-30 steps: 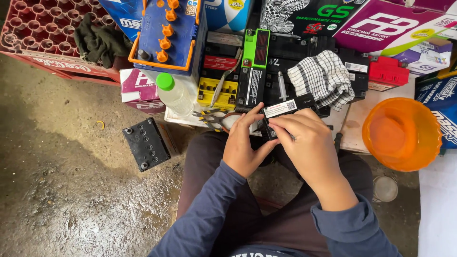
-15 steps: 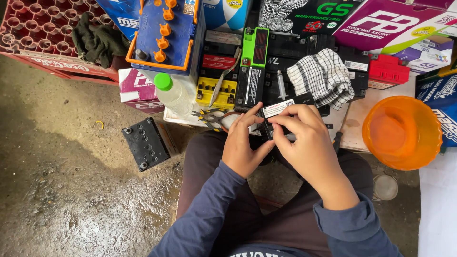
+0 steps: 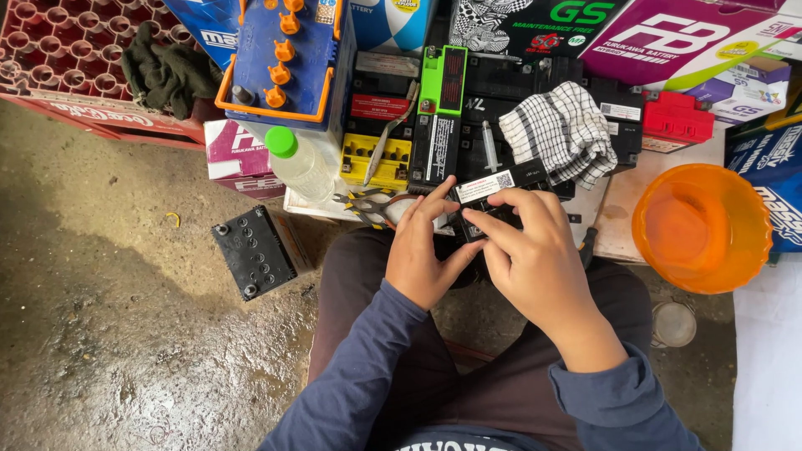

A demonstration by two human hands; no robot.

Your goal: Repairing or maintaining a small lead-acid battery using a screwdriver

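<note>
Two hands meet at the centre of the frame, both closed around one small black battery [image 3: 493, 200]. Left hand [image 3: 426, 255] grips its left end, thumb and forefinger stretched up along the side; right hand [image 3: 535, 255] covers the front, fingers curled over the casing and pressing on it. Only the battery's top edge shows, with a white label strip, held just above the person's knees and touching the front edge of the low board [image 3: 618, 225] that carries the clutter.

Just left of the left hand, pliers [image 3: 368, 205] with yellow-and-black handles lie on the board's edge. Above them sits a yellow battery top [image 3: 374, 159], and beside that a clear plastic bottle [image 3: 301, 163] with a green cap. Straight up from the hands, a black battery with a green lid [image 3: 439, 108] stands among other dark batteries. Upper right of the hands, a black-and-white checked cloth [image 3: 564, 129] is draped over them, a red block [image 3: 675, 121] just beyond it.

Far right, an orange plastic bowl [image 3: 702, 225] rests on the board. Lower left of the board, another black battery [image 3: 253, 250] lies alone on the wet concrete floor [image 3: 109, 334]. Upper left corner, a red bottle crate [image 3: 58, 58] holds a dark green rag [image 3: 167, 71].
</note>
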